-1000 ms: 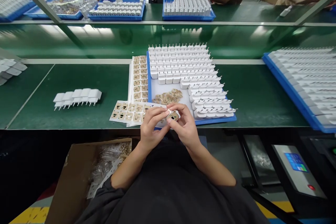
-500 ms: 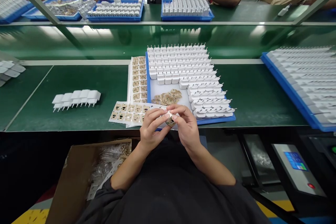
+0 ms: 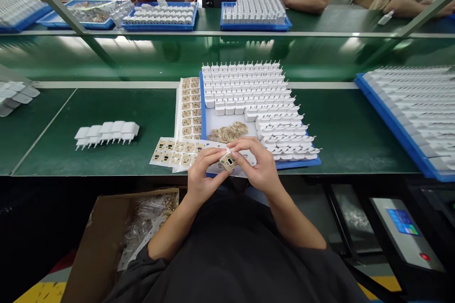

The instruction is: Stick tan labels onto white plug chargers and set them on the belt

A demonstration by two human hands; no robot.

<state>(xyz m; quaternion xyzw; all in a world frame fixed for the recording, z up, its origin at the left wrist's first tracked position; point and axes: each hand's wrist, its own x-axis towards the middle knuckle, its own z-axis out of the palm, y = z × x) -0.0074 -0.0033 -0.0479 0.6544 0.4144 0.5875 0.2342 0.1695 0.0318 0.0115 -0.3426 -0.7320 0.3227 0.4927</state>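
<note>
My left hand (image 3: 201, 175) and my right hand (image 3: 259, 165) meet at the near table edge, both pinching one small white charger plug (image 3: 228, 161) whose tan-labelled face points up. Just beyond them lies a blue tray (image 3: 296, 163) packed with rows of white charger plugs (image 3: 249, 90) and a small heap of loose tan labels (image 3: 229, 131). Sheets of tan labels (image 3: 176, 150) lie flat to the left of the tray and under my left fingers.
A short row of white plugs (image 3: 106, 132) lies on the green mat at left. Another blue tray of plugs (image 3: 412, 104) sits at right. An open cardboard box (image 3: 117, 236) stands below the table. Other people work at trays across the bench (image 3: 254, 12).
The plug has been turned between my fingers, so its labelled face now points more upward. My hands have stayed at the table edge, shifting slightly.
</note>
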